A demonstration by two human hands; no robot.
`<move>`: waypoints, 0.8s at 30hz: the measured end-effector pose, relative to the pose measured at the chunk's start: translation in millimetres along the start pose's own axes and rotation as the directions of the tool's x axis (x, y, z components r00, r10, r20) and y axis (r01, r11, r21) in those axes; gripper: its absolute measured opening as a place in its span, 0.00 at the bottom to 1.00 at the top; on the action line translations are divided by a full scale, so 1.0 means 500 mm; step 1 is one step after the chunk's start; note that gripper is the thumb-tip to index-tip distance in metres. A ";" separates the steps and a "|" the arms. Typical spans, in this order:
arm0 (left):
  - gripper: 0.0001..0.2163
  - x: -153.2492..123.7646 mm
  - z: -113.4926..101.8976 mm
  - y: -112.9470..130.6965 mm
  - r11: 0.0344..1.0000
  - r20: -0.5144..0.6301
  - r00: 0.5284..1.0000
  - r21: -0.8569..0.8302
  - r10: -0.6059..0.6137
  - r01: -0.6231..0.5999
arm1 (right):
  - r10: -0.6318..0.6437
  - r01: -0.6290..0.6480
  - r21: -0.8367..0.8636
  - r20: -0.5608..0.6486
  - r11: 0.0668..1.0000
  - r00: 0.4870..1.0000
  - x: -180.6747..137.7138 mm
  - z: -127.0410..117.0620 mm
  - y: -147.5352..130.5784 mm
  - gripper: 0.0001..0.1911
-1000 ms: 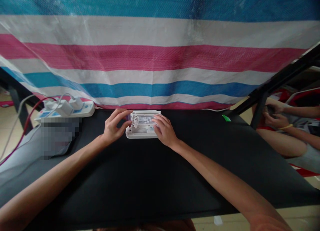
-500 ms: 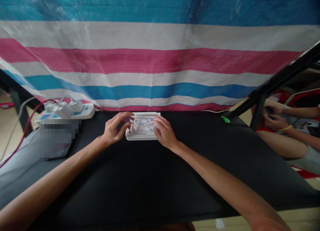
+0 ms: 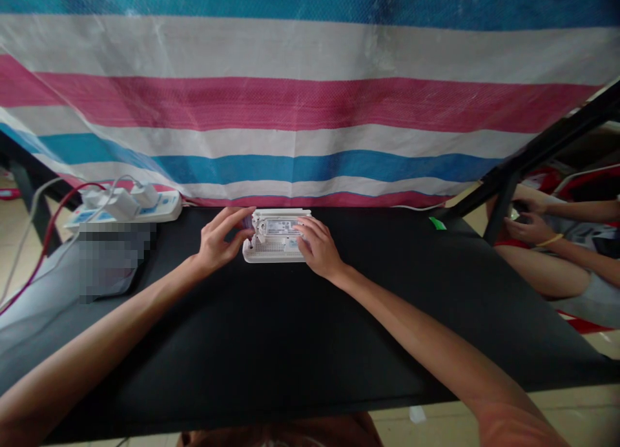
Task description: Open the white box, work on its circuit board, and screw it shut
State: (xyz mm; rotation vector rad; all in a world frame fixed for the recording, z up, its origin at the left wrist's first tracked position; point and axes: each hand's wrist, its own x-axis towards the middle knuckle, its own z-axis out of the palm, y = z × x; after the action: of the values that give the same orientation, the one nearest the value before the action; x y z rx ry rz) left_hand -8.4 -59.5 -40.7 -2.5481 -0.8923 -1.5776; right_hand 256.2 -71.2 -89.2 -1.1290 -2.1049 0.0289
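A white router-like device (image 3: 276, 248) lies flat on the black tabletop, its vented, labelled side up and a long white bar along its far edge. My right hand (image 3: 320, 243) is closed over its right end, fingers on the label and thumb near the front. At the left end, my left hand (image 3: 220, 237) has thumb and fingers curved in a pinch. A small purplish, see-through patch shows between those fingers, too unclear to name. White irregular bits by the left fingertips are also hard to make out.
A white power strip (image 3: 167, 207) with plugged-in chargers and cables stands at the left, behind a blurred-out dark flat object (image 3: 116, 266). A green scrap (image 3: 437, 223) lies at the right. Striped sheeting (image 3: 290, 104) hangs behind. Another person's hands (image 3: 530, 224) show beyond the table's right side.
The view has tilted slightly down, so everything sits a little higher. My left fingers have shifted slightly at the device's left end. My right hand keeps its hold.
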 end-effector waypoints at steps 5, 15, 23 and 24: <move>0.18 0.005 -0.003 0.006 1.000 0.030 1.000 0.011 -0.002 0.002 | -0.005 0.005 -0.008 -0.002 1.000 1.000 0.000 0.000 -0.001 0.19; 0.15 0.002 0.002 0.005 0.999 -0.006 0.999 -0.017 -0.038 0.038 | -0.021 0.021 -0.007 -0.027 1.000 0.999 0.000 0.002 0.001 0.18; 0.16 0.005 0.004 0.015 0.999 -0.018 0.999 0.001 -0.044 0.044 | -0.008 0.008 -0.002 -0.018 1.000 1.000 0.001 0.000 -0.001 0.18; 0.16 0.005 0.003 0.016 1.000 -0.017 0.999 0.004 -0.030 0.030 | -0.008 0.008 -0.002 -0.019 1.000 1.000 0.001 0.001 -0.001 0.18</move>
State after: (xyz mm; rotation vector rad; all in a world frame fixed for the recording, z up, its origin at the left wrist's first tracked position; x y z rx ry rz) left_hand -2.4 -64.7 -37.1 -2.5258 -0.9359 -1.6011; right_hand 255.6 -71.1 -89.0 -1.1172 -2.0935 0.0129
